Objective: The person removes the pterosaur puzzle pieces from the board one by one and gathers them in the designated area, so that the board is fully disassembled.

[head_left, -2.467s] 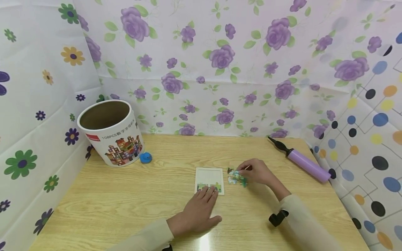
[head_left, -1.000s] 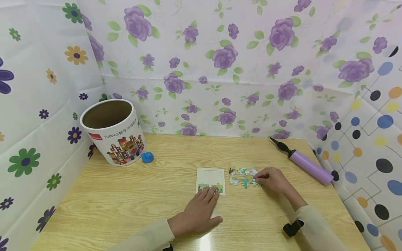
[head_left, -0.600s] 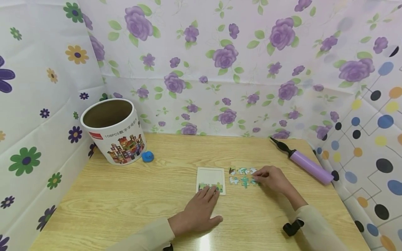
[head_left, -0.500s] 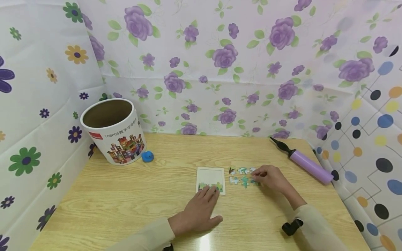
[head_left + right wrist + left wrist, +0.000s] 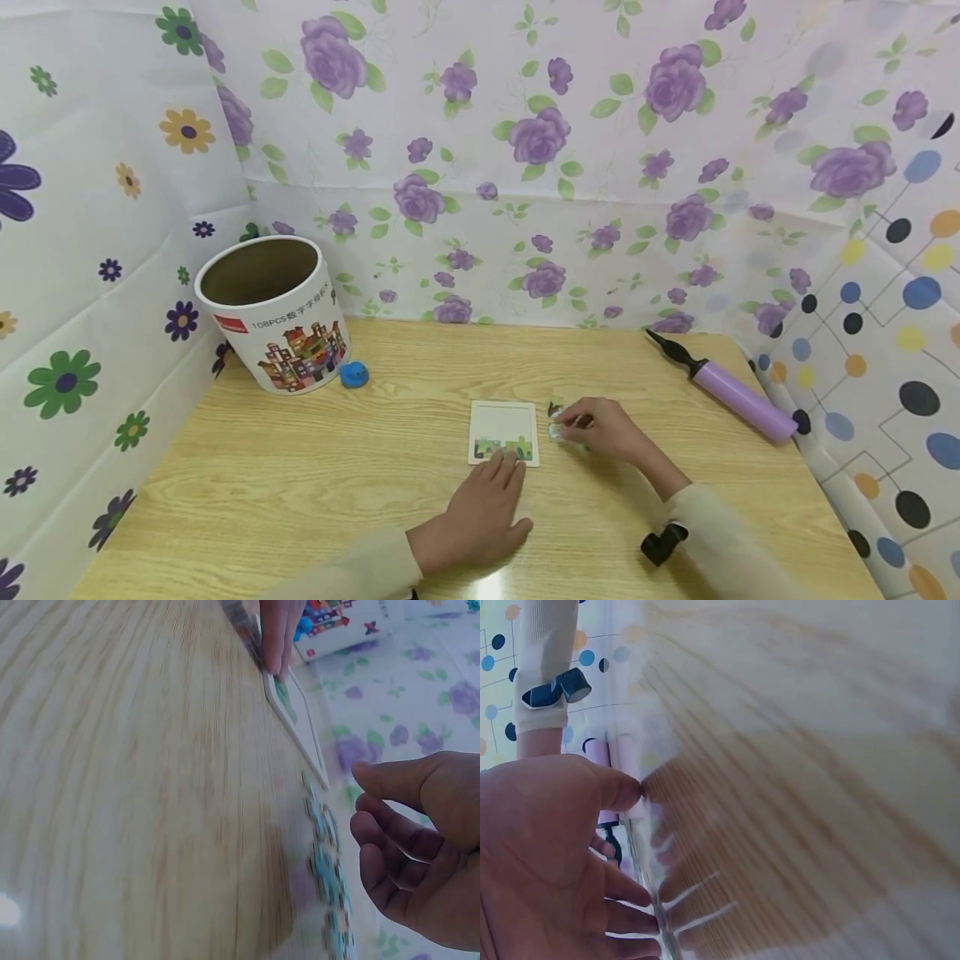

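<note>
A small white puzzle board (image 5: 503,427) lies flat on the wooden table (image 5: 300,483), with a green strip of pieces along its near edge. My left hand (image 5: 483,504) lies flat on the table, its straight fingertips touching that near edge. Loose puzzle pieces (image 5: 556,421) sit just right of the board, most of them hidden under my right hand (image 5: 603,427). In the right wrist view the right hand (image 5: 420,847) hovers over the row of pieces (image 5: 326,870) with loosely curled fingers and nothing between thumb and fingers. The board (image 5: 296,720) shows beyond it.
A round cardboard tub (image 5: 270,312), open at the top, stands at the back left with a small blue object (image 5: 353,375) beside it. A purple hand pump (image 5: 731,390) lies at the back right. Flowered and dotted sheets wall in the table.
My right hand has moved left from the right end of the loose pieces to their left end, covering most of them. My left hand has barely shifted.
</note>
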### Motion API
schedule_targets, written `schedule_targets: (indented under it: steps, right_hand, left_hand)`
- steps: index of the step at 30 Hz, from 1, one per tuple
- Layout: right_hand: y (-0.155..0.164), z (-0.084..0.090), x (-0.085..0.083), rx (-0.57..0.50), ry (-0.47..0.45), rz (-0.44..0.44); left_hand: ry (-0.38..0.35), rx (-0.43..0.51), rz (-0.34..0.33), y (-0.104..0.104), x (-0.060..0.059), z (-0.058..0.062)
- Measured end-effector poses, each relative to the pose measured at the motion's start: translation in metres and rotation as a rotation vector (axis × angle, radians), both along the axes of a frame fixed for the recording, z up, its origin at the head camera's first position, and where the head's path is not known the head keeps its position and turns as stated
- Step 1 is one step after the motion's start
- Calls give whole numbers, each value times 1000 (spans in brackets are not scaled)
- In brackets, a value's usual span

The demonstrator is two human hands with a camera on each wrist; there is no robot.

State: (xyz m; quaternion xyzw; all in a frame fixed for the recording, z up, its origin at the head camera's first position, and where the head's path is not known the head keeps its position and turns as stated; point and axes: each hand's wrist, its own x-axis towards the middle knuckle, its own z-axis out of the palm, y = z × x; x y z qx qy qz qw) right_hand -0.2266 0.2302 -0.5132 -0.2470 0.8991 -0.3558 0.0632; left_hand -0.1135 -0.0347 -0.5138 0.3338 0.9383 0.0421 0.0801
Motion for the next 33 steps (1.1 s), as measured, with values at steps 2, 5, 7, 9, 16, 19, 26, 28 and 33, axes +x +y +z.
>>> schedule_targets:
  steps: [2, 5, 7, 9, 16, 19, 26, 28, 33]
  right_hand:
    - [-9, 1, -1, -4, -2, 14]
    - [-21, 3, -3, -1, 4, 38]
    - [-29, 4, -6, 0, 9, 53]
    - [-37, 4, -8, 3, 8, 70]
    - [-66, 1, -15, -2, -21, 128]
    - [-77, -4, -19, 9, -20, 152]
    - [-93, -11, -23, 4, -25, 193]
    - [-96, -11, -23, 0, -23, 203]
    - [-103, -15, -24, 14, 5, 215]
  left_hand:
    - [-29, 9, 3, 1, 1, 0]
    - [-74, 26, 9, 0, 2, -1]
    - [-77, 26, 5, 0, 3, -1]
    - [-70, 18, -3, -1, 3, -2]
    - [-38, 1, -19, -4, 4, -2]
    - [-32, 5, -23, -4, 4, -2]
    - [-30, 7, -29, -5, 2, -5]
    - [-35, 14, -30, -6, 2, -5]
    - [-45, 29, -31, -7, 2, -5]
